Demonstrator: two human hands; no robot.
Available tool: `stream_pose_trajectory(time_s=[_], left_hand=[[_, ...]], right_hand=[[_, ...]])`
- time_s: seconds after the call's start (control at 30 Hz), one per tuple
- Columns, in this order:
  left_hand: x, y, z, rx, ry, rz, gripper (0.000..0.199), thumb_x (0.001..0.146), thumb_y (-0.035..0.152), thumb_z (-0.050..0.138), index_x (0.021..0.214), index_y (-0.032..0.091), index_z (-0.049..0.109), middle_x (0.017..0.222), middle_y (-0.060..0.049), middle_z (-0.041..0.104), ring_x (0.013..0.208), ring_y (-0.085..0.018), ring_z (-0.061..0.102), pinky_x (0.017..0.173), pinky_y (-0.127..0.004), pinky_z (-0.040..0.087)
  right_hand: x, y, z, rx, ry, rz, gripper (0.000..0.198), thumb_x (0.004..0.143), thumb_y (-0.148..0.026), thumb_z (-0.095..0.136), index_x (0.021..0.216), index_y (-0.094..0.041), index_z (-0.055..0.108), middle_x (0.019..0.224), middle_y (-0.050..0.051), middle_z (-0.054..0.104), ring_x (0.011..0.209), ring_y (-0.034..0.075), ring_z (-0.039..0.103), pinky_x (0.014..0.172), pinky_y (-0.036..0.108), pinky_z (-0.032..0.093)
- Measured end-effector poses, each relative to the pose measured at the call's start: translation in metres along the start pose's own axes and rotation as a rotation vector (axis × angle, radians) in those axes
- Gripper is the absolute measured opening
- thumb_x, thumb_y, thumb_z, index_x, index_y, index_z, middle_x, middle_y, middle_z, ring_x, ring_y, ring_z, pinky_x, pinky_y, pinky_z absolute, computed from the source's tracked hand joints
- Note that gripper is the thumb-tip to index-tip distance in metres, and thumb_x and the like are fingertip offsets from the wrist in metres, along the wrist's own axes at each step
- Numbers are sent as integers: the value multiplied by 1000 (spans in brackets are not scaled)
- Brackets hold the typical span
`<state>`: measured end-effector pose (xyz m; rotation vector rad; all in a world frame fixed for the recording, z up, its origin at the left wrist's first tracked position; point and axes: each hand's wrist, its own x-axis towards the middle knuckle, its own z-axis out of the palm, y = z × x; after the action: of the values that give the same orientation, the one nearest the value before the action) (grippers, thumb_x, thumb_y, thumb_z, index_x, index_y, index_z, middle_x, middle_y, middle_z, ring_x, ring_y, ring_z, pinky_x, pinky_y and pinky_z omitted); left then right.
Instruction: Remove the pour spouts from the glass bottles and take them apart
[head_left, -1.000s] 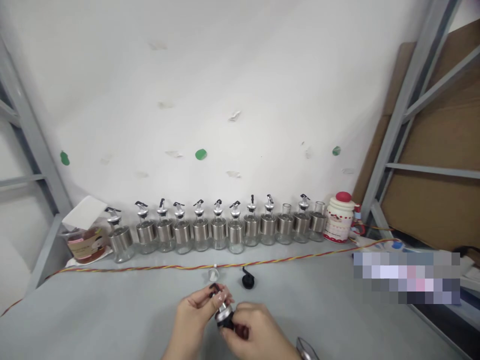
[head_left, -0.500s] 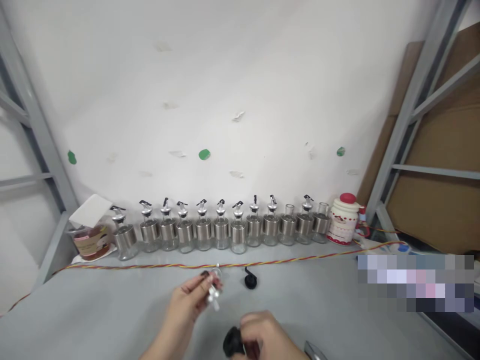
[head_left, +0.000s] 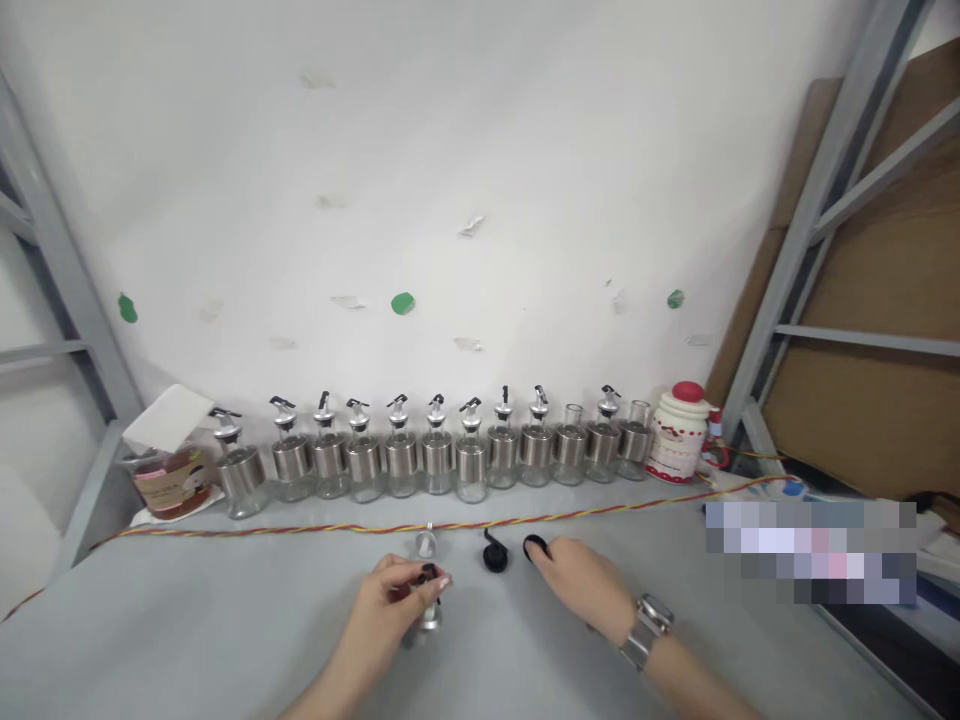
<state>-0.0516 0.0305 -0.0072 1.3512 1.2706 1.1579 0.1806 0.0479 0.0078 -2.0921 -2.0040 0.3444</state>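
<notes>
My left hand [head_left: 394, 600] pinches a silver bottle pourer [head_left: 429, 620] with a black tip, low over the grey table. Farther off, just beyond those fingers, lies a small clear round piece [head_left: 425, 543]. To its right a black stopper [head_left: 495, 556] with a curved arm rests on the tabletop. My right hand [head_left: 581, 580], a metal watch on its wrist, has its fingers closed on a black round piece [head_left: 534, 547] at the table surface, right of the stopper. The far fingers of this hand are partly hidden.
Along the wall stands a row of glass bottles [head_left: 471, 465] with steel bands, most with pourers and two without. A twisted red-yellow wire [head_left: 300, 529] runs before them. A jar [head_left: 172, 487] is at the left end, a white canister [head_left: 675, 440] with a red lid at the right.
My right hand has moved away from me with the black round piece, to the table right of the stopper. My left hand has shifted slightly nearer, and the silver pourer shows more clearly.
</notes>
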Motion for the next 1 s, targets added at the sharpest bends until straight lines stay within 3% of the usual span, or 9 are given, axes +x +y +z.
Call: stream_pose_trajectory(time_s=[0.1, 0.3, 0.47, 0.6, 0.73, 0.87, 1.0], left_hand=[[0, 3, -1, 32, 7, 1, 32, 57, 45, 68, 68, 15, 69, 59, 3, 44, 52, -9, 39, 49, -20, 31], [-1, 6, 3, -18, -131, -88, 44, 57, 54, 63, 69, 12, 67, 45, 4, 46, 42, -8, 38, 43, -19, 29], [-3, 6, 6, -39, -166, -88, 39, 55, 50, 67, 66, 12, 67, 50, 0, 58, 46, -10, 47, 45, -20, 32], [-5, 5, 9, -48, -185, -94, 35, 53, 47, 69, 59, 13, 65, 49, -1, 60, 48, -12, 51, 46, -21, 35], [-6, 2, 13, -69, -179, -80, 32, 54, 44, 69, 61, 14, 61, 50, 1, 59, 49, -13, 51, 47, -22, 37], [-7, -7, 12, -13, -129, 10, 25, 62, 38, 65, 68, 17, 53, 49, 5, 52, 48, -12, 48, 46, -21, 36], [-13, -8, 7, 346, -107, 233, 19, 75, 34, 53, 64, 19, 48, 56, 4, 49, 54, -12, 45, 52, -20, 33]], right_hand=[[1, -1, 5, -11, 33, -10, 50, 84, -45, 29, 63, -16, 64, 62, 13, 66, 58, 24, 62, 45, 25, 30], [0, -5, 6, 11, 116, -80, 38, 84, -39, 37, 62, -19, 61, 59, 7, 65, 53, 18, 59, 44, 24, 26], [-22, -26, 1, 113, 176, -205, 42, 86, -45, 30, 68, -20, 59, 62, 3, 63, 58, 15, 57, 50, 23, 32], [-41, -47, 13, 613, -34, -412, 28, 81, -41, 43, 89, -20, 59, 70, 0, 62, 62, 13, 57, 52, 19, 40], [-43, -54, 34, 987, -274, -354, 26, 75, -36, 53, 95, -19, 57, 76, 1, 62, 65, 15, 59, 45, 19, 44], [-38, -50, 43, 1133, -297, -337, 24, 74, -33, 55, 91, -16, 58, 67, -1, 59, 57, 13, 57, 53, 22, 46], [-41, -50, 38, 1122, -284, -336, 21, 74, -32, 56, 88, -17, 59, 62, -3, 56, 52, 11, 54, 51, 21, 44]])
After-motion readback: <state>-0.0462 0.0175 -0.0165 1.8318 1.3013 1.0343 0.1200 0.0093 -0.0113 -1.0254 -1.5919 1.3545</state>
